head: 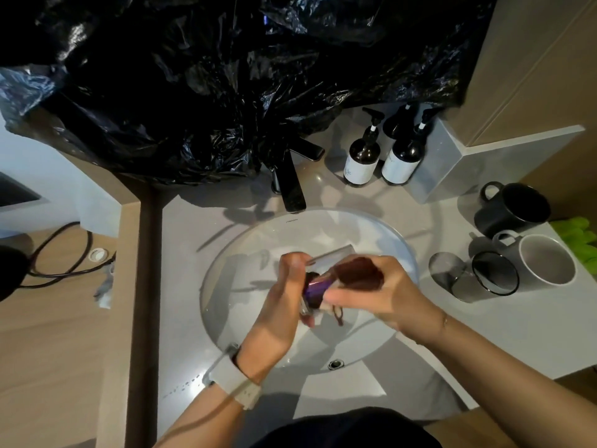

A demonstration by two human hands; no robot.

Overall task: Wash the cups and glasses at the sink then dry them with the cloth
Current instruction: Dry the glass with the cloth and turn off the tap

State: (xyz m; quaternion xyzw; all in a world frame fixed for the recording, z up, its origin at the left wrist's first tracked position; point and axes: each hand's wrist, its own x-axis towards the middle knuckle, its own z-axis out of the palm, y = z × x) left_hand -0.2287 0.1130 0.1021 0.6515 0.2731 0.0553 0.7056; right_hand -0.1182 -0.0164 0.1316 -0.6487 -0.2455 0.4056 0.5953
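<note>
Head view: a clear glass (323,273) lies tilted over the white round sink (381,234), gripped underneath by the left hand (281,305). Right hand (371,286) curls around a dark brown cloth (358,274) pressed at the glass. On the grey counter (181,286) to the right stand a black mug (513,210), a white mug (546,260) and a dark-rimmed glass (494,273). Far behind, a black tap (292,185), two pump bottles (363,156) and crumpled black plastic sheeting (193,76).
</note>
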